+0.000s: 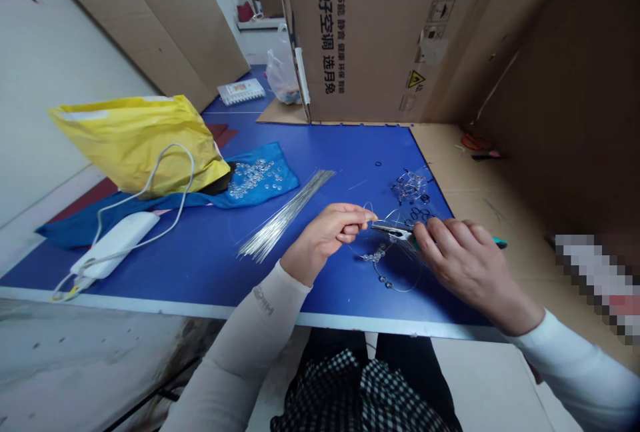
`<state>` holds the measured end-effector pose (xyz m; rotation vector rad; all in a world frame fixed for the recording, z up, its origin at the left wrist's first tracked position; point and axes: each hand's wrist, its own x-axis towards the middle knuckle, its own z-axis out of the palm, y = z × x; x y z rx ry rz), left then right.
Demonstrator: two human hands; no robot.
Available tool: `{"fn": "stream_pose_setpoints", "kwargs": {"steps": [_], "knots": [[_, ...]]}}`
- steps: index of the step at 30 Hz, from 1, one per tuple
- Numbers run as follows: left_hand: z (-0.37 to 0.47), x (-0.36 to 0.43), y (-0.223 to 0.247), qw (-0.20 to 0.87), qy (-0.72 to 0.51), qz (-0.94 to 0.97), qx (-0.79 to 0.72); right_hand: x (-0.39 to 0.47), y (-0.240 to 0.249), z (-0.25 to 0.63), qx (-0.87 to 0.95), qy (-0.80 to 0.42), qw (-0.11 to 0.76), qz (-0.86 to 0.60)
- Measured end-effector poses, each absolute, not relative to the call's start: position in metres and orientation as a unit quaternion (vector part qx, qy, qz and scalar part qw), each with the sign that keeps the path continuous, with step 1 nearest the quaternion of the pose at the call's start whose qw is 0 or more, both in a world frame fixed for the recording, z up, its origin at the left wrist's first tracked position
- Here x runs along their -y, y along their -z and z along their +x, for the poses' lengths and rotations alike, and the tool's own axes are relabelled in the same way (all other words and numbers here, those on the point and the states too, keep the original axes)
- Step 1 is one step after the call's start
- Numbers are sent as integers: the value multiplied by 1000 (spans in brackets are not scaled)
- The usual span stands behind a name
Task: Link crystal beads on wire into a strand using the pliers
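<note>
My left hand (336, 231) is closed in a pinch on the end of a thin wire (370, 207) over the blue table. My right hand (463, 262) is wrapped round a pair of pliers (397, 232) with teal handles, its jaws pointing left toward my left fingertips. Below the pliers hangs or lies a looped wire with clear beads (377, 255); whether it rests on the table I cannot tell. Just beyond my right hand are small dark rings (419, 214) and a tangle of beaded wire pieces (410, 185). A bundle of straight wires (287, 215) lies left of my left hand.
Clear rings or beads (255, 177) lie on a blue cloth (283, 169) beside a yellow bag (145, 142). A white power strip (117, 245) with a looped cord lies front left. A large cardboard box (370, 39) stands behind; orange-handled scissors (475, 143) lie at right.
</note>
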<state>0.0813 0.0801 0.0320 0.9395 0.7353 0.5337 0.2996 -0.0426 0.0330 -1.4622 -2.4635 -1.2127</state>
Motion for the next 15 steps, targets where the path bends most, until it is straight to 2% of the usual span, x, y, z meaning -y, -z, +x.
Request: {"fn": "stream_pose_setpoints", "kwargs": {"steps": [11, 15], "knots": [[81, -82, -32, 801, -230, 437, -338, 41, -40, 304, 816, 350, 5, -460], [81, -81, -34, 800, -234, 433, -342, 40, -40, 304, 813, 369, -4, -450]]}}
